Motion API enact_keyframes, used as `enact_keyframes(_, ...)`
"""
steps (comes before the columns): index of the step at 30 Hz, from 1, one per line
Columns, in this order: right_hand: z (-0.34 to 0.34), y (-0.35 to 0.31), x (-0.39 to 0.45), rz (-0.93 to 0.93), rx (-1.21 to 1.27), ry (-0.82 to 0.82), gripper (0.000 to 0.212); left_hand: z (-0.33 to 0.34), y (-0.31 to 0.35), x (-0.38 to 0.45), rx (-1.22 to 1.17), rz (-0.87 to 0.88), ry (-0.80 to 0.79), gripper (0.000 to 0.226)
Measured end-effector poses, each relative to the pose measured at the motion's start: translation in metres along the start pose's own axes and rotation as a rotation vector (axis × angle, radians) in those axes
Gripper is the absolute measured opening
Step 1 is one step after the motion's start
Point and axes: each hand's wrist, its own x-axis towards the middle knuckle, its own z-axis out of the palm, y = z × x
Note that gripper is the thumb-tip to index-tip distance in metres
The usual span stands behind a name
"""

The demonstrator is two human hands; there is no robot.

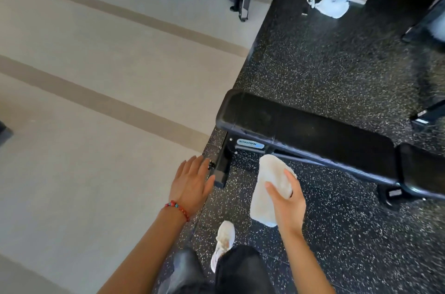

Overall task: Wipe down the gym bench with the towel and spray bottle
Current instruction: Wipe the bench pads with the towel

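- Here, the person is standing at the near-left end of the bench (313, 134), which is lying across the dark speckled floor (337, 53) and running from centre to the right edge.
- The right hand (287, 199) is gripping the towel (269, 187): thumb and fingers are curling round the folded white cloth, which is hanging just short of the bench's near side, not touching the pad.
- The left hand (191, 184) is holding nothing; its fingers are spread straight, hovering near the bench's left foot (220, 173).
- No spray bottle is showing in this view; where it is, I cannot tell.
- Judgement: the wiping stroke is not yet begun; the pad's top is looking dark and glossy, but wet or dry I cannot tell.
- To do the step well: lay the towel flat on the left end of the pad, press with an open palm behind it, and draw long overlapping passes toward the right end.
- Keep a fold of cloth under the fingers so the edges and near side rail are getting covered too.
- A white shoe (222, 243) is standing close to the frame; mind footing while leaning.
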Motion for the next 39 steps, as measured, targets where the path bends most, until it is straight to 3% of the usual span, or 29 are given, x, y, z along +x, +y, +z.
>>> enact_keyframes(8, 0.027, -0.039, 0.1, 0.011, -0.093, -0.09, 0.053, -0.006, 0.007, 0.092, -0.039, -0.063, 0.003, 0.067)
enact_keyframes(18, 0.104, -0.073, 0.2, 0.079, -0.123, -0.145, 0.055, 0.01, -0.042, 0.21, -0.079, -0.12, -0.086, 0.069)
enact_keyframes(24, 0.146, -0.094, 0.261, 0.069, -0.194, -0.196, 0.055, 0.009, -0.059, 0.266, -0.094, -0.133, -0.056, 0.069)
enact_keyframes(31, 0.179, -0.075, 0.33, 0.032, -0.323, -0.326, 0.057, 0.043, -0.064, 0.31, -0.14, -0.188, -0.07, 0.067)
enact_keyframes(39, 0.219, -0.009, 0.43, -0.161, -0.459, -0.59, 0.055, 0.14, -0.057, 0.349, -0.134, -0.355, 0.013, 0.054)
